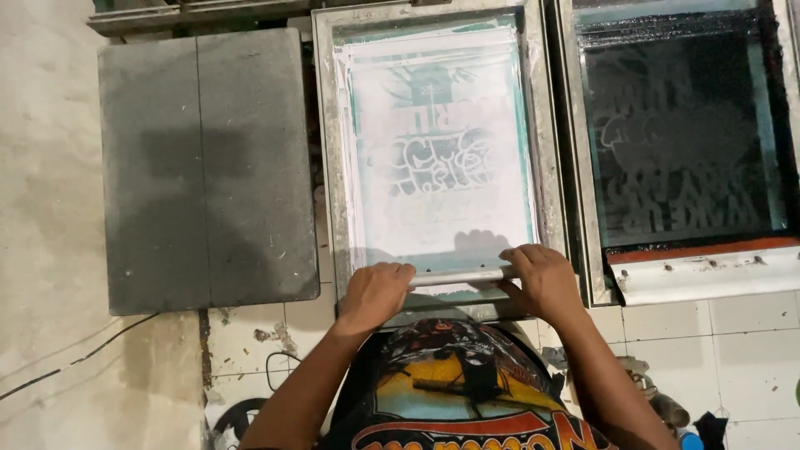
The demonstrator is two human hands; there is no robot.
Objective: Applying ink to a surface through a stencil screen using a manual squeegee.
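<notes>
Both hands, left hand and right hand, had a tight grip on the squeegee at 6 o'clock of the white screen.

A dark grey board lay to the left, above a rough, pale concrete floor crossed by a thin black cable. White floor tiles, stained and chipped, spread below under dim, even light.

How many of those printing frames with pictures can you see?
2. A pale frame lies under both hands; a dark frame sits to its right, partly cut off. More could be hidden.
</notes>
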